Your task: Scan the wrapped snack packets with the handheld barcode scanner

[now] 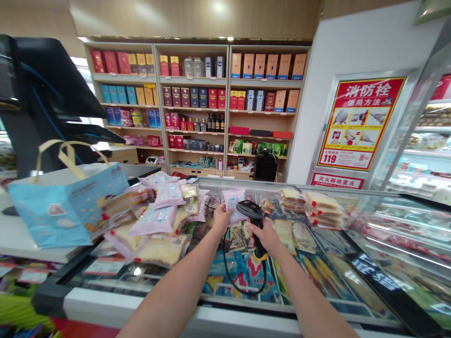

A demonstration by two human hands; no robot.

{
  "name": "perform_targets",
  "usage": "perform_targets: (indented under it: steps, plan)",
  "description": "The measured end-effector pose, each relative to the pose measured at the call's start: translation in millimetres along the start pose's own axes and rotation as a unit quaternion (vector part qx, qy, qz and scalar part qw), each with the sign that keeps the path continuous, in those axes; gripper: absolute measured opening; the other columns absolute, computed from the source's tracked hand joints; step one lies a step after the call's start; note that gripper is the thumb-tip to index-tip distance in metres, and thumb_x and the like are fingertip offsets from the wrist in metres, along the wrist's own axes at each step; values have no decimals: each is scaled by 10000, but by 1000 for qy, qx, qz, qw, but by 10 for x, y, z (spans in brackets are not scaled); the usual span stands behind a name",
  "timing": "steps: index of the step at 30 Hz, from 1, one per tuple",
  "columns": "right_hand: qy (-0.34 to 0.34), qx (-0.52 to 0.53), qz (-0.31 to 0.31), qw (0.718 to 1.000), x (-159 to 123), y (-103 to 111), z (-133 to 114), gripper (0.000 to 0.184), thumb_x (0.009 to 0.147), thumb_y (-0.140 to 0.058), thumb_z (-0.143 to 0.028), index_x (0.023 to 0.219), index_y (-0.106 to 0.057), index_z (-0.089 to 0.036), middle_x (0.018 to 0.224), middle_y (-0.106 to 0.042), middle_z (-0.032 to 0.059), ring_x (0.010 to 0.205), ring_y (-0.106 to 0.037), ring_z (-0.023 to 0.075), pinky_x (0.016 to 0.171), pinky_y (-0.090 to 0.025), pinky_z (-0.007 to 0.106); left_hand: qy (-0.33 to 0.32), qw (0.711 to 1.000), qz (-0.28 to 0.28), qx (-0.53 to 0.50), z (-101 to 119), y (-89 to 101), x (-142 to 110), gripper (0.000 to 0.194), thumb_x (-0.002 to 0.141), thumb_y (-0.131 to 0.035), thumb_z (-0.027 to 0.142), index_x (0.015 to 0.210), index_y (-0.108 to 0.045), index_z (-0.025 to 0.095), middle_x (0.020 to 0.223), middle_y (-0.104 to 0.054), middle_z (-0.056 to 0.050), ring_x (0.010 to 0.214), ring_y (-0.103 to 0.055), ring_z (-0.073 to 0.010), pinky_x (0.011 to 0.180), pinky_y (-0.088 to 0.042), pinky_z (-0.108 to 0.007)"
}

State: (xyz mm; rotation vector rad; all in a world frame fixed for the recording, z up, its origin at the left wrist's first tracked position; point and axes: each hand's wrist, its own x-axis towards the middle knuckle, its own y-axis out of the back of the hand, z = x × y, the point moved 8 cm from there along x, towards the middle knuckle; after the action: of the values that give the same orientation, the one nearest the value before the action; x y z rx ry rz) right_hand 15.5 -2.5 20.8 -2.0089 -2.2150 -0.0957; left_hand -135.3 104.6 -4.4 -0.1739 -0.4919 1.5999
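Pink-wrapped packet (232, 199) pinched upright in the left hand (221, 218), close before the head of a corded barcode scanner (254, 217) clenched in the right hand (267, 237), above the glass-topped chest freezer (211, 307), beside a heap of wrapped packets (155, 225) and a blue paper carrier bag (66, 206).

A red-and-yellow wall poster (359, 123) is headed 消防栓 使用方法 ("Fire hydrant: how to use") and shows the number 119 at lower left. Beneath it, a red sign (333, 181) reads 灭火器放置点 ("Fire extinguisher point"). White characters on a black strip (375, 277) along the chest freezer (91, 300) appear upside down and unreadable; print on the pink packets (155, 219) is too small to read.
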Motion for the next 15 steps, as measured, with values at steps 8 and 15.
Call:
perform_targets:
  steps: [8, 15]
  plan:
    - [21, -12, -15, 1000, -17, -17, -24, 392, 687, -705, -538, 753, -530, -194, 503, -539, -55, 368, -498, 104, 404, -477, 253, 3, 999, 0, 33, -15, -33, -11, 484, 468, -860, 332, 869, -658, 153, 788, -750, -34, 789, -707, -231, 698, -539, -302]
    - [16, 1, -16, 1000, -35, -31, -31, 389, 681, -708, -521, 790, -532, -192, 523, -532, -71, 377, -496, 97, 403, -484, 246, 6, 999, 3, 31, -16, -35, -13, 450, 485, -846, 313, 859, -660, 145, 752, -742, -35, 758, -699, -220, 700, -539, -307]
